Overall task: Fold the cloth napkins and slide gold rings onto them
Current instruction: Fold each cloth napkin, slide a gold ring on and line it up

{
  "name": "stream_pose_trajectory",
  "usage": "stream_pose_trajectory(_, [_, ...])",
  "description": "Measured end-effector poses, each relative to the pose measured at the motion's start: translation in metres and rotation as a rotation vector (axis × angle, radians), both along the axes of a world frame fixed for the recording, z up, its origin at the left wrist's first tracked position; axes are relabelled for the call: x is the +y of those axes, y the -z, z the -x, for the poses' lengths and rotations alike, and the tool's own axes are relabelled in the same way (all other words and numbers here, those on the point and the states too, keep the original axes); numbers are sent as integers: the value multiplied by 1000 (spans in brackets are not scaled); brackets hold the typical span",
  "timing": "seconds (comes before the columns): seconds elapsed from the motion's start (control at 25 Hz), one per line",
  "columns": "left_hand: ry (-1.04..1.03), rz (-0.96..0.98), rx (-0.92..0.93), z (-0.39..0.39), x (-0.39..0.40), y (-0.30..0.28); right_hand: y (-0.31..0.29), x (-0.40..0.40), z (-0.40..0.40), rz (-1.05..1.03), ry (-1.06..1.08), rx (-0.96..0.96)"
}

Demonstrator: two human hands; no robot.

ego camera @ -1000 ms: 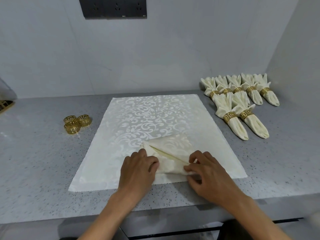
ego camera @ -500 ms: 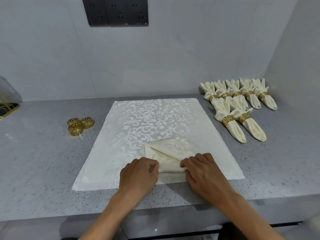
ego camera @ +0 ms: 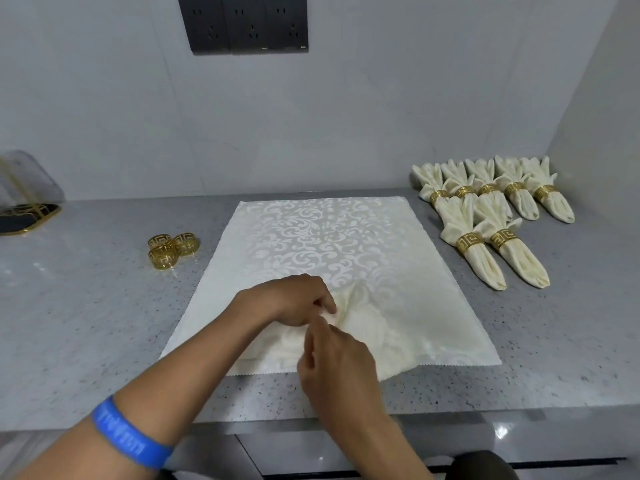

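- A cream folded napkin (ego camera: pixel 367 327) lies bunched at the near edge of a patterned placemat (ego camera: pixel 329 237), right under both hands
- The left hand (ego camera: pixel 294 299) pinches its far corner, fingers curled
- The right hand (ego camera: pixel 336 358) pinches cloth just below the left fingertips, fingers narrow
- Loose gold rings (ego camera: pixel 171 249) sit well left of the fingers on the grey counter (ego camera: pixel 86 323)
- Ringed finished napkins (ego camera: pixel 485 216) lie far right of the fingers
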State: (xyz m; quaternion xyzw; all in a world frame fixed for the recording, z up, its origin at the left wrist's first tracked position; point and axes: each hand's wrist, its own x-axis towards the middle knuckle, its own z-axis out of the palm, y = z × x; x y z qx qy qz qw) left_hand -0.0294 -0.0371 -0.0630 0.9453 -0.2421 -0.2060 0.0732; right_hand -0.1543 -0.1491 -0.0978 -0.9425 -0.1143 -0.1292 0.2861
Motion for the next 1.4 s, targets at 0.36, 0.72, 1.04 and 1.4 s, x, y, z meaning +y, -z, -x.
stream_pose_trajectory(0.36, [-110,152,-392,82,-2,65,14,-102,-10,268,-401,-64])
stream_pose_trajectory(0.72, [-21,161,-643,75,1,80,15,-129,-30,421,-510,-73])
stream_pose_trajectory(1.04, [-110,609,-460,83,14,62,10,-104,-65,51,-372,47])
stream_pose_trajectory(1.4, [30,537,-415,69,18,65,27,-83,-77,-85,-114,80])
